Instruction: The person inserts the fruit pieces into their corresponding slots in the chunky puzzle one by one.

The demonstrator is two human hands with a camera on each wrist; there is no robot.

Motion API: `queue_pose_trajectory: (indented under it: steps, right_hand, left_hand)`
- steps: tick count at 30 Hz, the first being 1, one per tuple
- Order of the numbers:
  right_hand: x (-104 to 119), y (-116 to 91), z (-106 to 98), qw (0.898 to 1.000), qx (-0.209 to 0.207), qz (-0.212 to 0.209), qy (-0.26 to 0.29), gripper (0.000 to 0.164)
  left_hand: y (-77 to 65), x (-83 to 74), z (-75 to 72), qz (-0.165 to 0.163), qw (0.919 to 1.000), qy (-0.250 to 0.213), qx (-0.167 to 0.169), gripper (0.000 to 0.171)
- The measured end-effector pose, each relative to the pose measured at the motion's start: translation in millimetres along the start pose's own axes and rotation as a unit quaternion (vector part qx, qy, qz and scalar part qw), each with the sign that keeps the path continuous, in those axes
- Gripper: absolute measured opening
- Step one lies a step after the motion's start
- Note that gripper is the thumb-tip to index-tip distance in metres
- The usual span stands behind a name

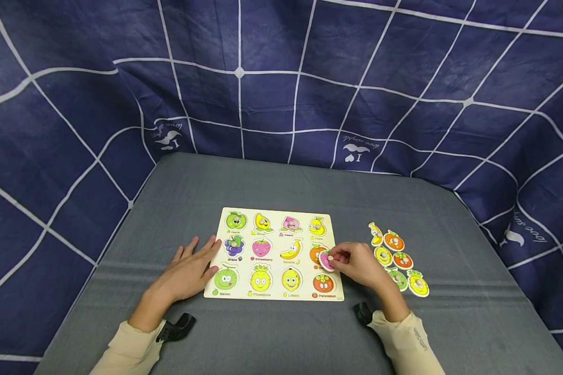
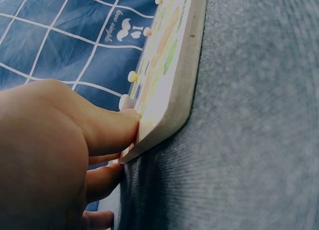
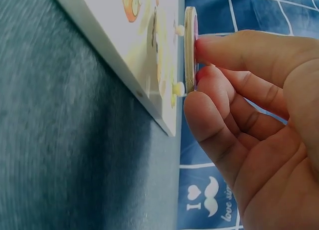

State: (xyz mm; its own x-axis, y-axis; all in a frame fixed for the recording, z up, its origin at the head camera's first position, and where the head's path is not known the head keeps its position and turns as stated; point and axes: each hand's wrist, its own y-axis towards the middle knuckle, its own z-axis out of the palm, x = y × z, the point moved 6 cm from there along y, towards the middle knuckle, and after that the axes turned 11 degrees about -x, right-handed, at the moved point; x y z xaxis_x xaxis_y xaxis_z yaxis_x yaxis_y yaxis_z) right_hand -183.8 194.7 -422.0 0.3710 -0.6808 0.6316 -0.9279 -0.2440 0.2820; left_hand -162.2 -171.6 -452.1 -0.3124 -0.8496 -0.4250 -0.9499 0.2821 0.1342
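Observation:
A cream wooden fruit puzzle board lies in front of me, its printed fruits set out in rows. My left hand rests at the board's left edge with fingers spread; in the left wrist view the thumb lies against the board's corner. Between thumb and fingertips my right hand pinches a pink strawberry puzzle piece. The piece hangs over the board's right side and partly covers the printed orange. Seen from the right wrist, its thin wooden edge stands apart from the board face.
Several loose fruit pieces lie grouped right of the board, among them a banana, an orange and a pineapple. Grey cloth covers the table. A blue checked curtain encloses the back and sides.

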Motion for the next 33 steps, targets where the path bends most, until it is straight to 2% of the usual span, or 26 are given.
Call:
queue_pose_trajectory:
  steps: [10,17,33]
  right_hand:
    - [5,7,11,1.0,0.025,0.007,0.004,0.006]
    - [10,12,17,1.0,0.024,-0.01,0.012,0.006]
    - [15,22,31,0.999,0.031,-0.004,0.031,0.006]
  left_hand:
    - [-0.1,-0.3,-0.1,-0.001,1.0,0.003,0.0,0.06]
    - [-0.8,-1.3,-1.5,0.002,1.0,0.002,-0.002,0.059]
    - [-0.4,-1.4,-2.3,0.002,1.0,-0.003,-0.004,0.058]
